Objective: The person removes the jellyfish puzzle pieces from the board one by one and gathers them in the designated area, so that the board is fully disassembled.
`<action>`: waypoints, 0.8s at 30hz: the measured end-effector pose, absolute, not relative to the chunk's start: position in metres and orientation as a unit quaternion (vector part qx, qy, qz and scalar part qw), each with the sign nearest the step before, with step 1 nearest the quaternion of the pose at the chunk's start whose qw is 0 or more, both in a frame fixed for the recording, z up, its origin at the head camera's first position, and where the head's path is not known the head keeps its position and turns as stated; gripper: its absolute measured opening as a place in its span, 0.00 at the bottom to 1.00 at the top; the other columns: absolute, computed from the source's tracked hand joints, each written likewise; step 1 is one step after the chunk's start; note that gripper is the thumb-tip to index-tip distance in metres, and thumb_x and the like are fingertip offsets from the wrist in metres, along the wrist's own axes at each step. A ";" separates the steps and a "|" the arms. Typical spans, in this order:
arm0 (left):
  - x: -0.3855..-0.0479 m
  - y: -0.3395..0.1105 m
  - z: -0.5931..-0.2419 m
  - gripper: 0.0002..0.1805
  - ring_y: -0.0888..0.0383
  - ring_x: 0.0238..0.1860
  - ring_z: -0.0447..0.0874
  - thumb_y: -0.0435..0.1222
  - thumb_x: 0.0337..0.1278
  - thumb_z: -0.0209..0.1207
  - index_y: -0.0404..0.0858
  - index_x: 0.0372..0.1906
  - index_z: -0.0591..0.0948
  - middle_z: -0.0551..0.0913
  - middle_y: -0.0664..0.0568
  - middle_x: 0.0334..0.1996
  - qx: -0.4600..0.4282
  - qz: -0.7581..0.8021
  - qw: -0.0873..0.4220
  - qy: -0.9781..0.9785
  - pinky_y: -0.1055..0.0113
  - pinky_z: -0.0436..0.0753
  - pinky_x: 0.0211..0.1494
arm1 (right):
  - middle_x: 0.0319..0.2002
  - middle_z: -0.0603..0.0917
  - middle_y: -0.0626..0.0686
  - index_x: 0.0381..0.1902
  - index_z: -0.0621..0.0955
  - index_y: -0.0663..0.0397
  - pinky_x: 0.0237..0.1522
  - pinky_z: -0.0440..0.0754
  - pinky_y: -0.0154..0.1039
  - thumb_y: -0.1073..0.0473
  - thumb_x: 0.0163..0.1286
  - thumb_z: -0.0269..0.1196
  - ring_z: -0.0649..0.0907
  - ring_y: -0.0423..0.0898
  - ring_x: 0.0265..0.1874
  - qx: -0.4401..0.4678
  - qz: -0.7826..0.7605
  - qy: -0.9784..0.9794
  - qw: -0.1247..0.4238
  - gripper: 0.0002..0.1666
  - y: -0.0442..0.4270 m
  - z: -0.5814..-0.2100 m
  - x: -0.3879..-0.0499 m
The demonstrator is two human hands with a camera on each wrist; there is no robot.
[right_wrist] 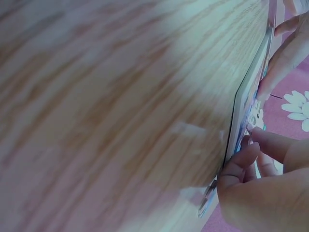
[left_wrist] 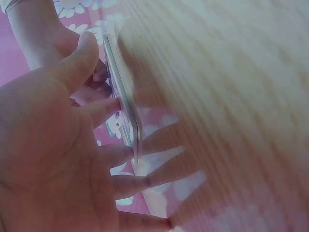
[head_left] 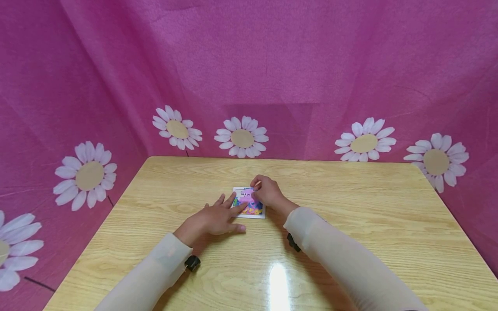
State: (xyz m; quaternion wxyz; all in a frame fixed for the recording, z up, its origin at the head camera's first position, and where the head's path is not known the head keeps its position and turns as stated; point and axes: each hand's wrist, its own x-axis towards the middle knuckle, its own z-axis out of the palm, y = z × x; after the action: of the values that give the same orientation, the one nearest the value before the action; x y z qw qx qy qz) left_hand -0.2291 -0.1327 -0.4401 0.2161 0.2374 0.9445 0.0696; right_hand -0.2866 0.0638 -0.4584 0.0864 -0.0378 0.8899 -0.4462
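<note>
A small flat picture puzzle [head_left: 249,215] with a white frame lies on the table, showing a pink cartoon figure above blue and yellow shapes. My left hand [head_left: 219,218] spreads its fingers over its left side; the index fingertip touches the picture and the thumb stays off the frame. In the left wrist view this hand [left_wrist: 53,150] has straight fingers and the puzzle [left_wrist: 123,104] appears edge-on. At the upper right corner my right hand [head_left: 268,192] curls its fingers and pinches a small puzzle piece, mostly hidden. The right wrist view shows this hand's [right_wrist: 260,174] thumb and index finger close together at the puzzle [right_wrist: 246,92].
The wooden table [head_left: 350,207] extends around the puzzle on all sides, with a bright light reflection near its front. A pink cloth [head_left: 249,56] with white daisies hangs behind and at both sides. Dark wrist devices [head_left: 192,262] sit under the sleeves.
</note>
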 end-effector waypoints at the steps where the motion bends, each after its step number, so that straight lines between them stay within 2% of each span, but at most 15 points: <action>1: -0.229 -0.133 -0.440 0.45 0.34 0.82 0.39 0.69 0.64 0.54 0.63 0.82 0.56 0.42 0.46 0.85 0.238 0.069 0.216 0.944 0.22 0.55 0.69 | 0.38 0.82 0.54 0.45 0.81 0.57 0.45 0.80 0.40 0.72 0.66 0.63 0.80 0.47 0.38 -0.038 -0.446 0.890 0.087 0.11 0.064 -0.459 -0.287; 10: -0.229 -0.133 -0.439 0.45 0.34 0.82 0.38 0.69 0.64 0.54 0.63 0.82 0.56 0.41 0.46 0.85 0.237 0.067 0.222 0.943 0.22 0.54 0.70 | 0.35 0.83 0.53 0.43 0.84 0.59 0.38 0.77 0.35 0.70 0.67 0.63 0.79 0.45 0.35 -0.043 -0.440 0.893 0.078 0.08 0.064 -0.461 -0.289; 24: -0.227 -0.132 -0.439 0.46 0.34 0.82 0.38 0.69 0.64 0.55 0.62 0.82 0.56 0.41 0.46 0.85 0.235 0.073 0.219 0.944 0.21 0.53 0.70 | 0.32 0.83 0.52 0.41 0.84 0.59 0.35 0.76 0.33 0.72 0.66 0.63 0.79 0.43 0.32 -0.040 -0.449 0.889 0.078 0.08 0.064 -0.459 -0.289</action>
State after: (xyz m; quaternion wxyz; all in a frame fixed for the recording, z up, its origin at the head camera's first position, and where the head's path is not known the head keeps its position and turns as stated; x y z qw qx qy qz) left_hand -0.2274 -0.1322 -0.4386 0.2190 0.2354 0.9441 0.0726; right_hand -0.2888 0.0638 -0.4595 0.0783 -0.0398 0.8890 -0.4495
